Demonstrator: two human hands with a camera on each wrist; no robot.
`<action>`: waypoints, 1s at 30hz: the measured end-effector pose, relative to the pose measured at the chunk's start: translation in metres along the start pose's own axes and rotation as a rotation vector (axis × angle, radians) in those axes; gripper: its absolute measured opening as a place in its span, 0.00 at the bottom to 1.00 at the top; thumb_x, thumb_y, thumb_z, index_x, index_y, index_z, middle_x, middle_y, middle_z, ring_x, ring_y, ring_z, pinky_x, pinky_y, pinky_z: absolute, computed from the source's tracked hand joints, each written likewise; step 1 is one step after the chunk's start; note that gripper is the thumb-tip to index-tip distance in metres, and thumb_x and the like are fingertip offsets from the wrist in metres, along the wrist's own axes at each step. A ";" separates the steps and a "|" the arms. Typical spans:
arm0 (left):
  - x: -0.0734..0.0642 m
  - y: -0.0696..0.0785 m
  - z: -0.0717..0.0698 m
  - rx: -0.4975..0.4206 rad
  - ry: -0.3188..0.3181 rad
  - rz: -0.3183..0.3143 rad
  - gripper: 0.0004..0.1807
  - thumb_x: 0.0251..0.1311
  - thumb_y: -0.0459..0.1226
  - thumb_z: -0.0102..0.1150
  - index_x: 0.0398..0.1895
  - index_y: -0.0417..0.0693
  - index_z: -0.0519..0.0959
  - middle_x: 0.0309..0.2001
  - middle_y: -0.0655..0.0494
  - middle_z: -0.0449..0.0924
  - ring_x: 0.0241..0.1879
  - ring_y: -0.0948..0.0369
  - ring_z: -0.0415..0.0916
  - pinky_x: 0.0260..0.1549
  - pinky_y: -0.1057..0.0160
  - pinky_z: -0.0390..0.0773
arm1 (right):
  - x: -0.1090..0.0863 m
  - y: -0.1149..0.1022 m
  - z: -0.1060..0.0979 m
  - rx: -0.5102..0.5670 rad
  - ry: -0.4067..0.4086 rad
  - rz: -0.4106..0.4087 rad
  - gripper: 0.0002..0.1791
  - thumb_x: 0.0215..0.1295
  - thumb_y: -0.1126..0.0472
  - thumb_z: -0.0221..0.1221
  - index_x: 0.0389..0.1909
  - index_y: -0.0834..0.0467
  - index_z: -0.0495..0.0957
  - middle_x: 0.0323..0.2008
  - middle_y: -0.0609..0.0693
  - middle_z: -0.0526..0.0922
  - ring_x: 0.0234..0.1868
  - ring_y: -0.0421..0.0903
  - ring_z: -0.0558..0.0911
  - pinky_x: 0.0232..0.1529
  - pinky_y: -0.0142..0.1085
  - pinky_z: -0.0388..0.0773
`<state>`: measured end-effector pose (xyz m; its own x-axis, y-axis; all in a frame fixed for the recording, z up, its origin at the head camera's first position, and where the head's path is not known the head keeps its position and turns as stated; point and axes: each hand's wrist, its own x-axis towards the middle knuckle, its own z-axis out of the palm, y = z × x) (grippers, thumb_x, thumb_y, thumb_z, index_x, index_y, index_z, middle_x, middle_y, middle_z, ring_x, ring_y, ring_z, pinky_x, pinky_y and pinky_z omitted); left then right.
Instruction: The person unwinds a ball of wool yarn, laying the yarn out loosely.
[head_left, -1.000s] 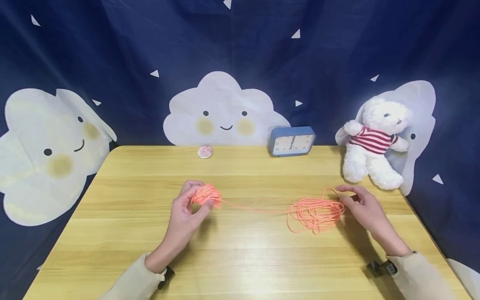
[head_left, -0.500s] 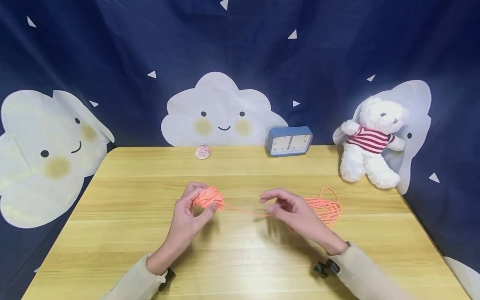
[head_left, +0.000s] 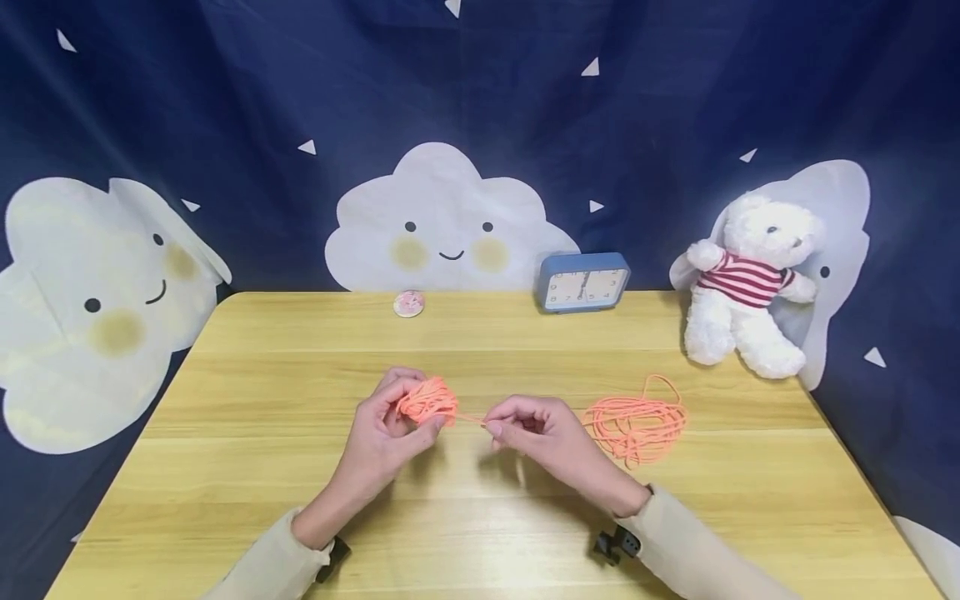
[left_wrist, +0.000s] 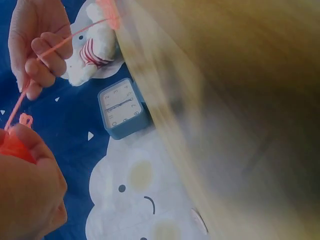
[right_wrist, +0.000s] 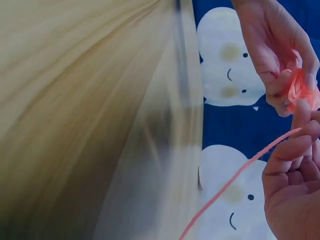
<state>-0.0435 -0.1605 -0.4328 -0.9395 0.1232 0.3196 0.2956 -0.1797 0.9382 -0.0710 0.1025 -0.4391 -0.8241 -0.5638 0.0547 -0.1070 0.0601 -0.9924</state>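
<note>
My left hand [head_left: 386, 429] grips a small wound bundle of orange cord [head_left: 429, 401] between thumb and fingers, above the middle of the table. A short stretch of cord [head_left: 470, 417] runs from the bundle to my right hand [head_left: 551, 433], which pinches it between thumb and forefinger. Behind that hand, to the right, a loose heap of the same cord [head_left: 636, 427] lies on the table. In the left wrist view the strand [left_wrist: 75, 36] crosses the right hand's fingers. The right wrist view has the strand [right_wrist: 235, 177] trailing down from the pinch.
A blue alarm clock [head_left: 583, 283] stands at the back edge of the wooden table [head_left: 300, 483]. Left of it lies a round pink badge-like disc [head_left: 408, 303]. A white teddy bear [head_left: 750, 283] in a striped shirt sits at the back right, before a dark blue curtain [head_left: 525, 83].
My right hand has come left from beside the loose heap to near the bundle and now pinches the cord. The left hand keeps its grip, shifted slightly right.
</note>
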 end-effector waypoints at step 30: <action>-0.005 0.005 -0.012 -0.084 0.074 -0.051 0.16 0.58 0.12 0.62 0.51 0.17 0.79 0.61 0.38 0.72 0.57 0.57 0.81 0.62 0.61 0.80 | -0.061 -0.013 -0.093 -0.034 0.496 -0.056 0.07 0.80 0.66 0.62 0.47 0.68 0.84 0.32 0.51 0.83 0.28 0.41 0.76 0.30 0.30 0.77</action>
<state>-0.0395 -0.1739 -0.4315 -0.9640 0.0619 0.2586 0.2350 -0.2566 0.9375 -0.0711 0.2123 -0.4192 -0.9809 -0.1082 0.1618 -0.1701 0.0726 -0.9828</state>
